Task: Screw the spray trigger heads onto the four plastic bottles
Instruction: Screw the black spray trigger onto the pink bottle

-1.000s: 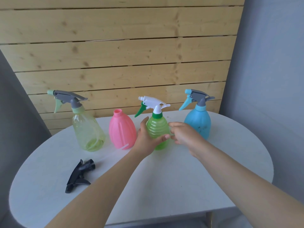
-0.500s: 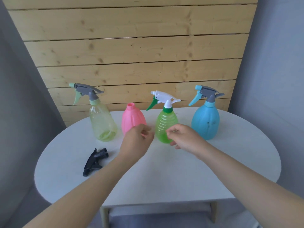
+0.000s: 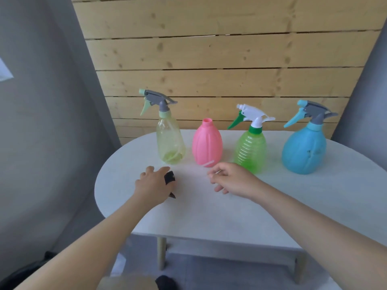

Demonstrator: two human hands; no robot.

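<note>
Nearest the camera, on the white table (image 3: pixel 209 216), the left hand (image 3: pixel 154 185) lies over the black trigger head (image 3: pixel 169 178), fingers curled onto it; whether the grip has closed I cannot tell. The right hand (image 3: pixel 232 180) hovers just right of it, fingers loosely bent and holding nothing that I can make out. To do this step well, I would grasp the head by its collar, keep its thin dip tube clear of the table, feed the tube into the open neck first, then steady the bottle while turning the collar. Farther back stand four bottles in a row: the pale yellow bottle (image 3: pixel 170 143), capped, with a little residue at the bottom; the pink bottle (image 3: pixel 207 143), neck open, contents hidden; the green bottle (image 3: pixel 250 151) and blue bottle (image 3: pixel 303 151), both capped.
</note>
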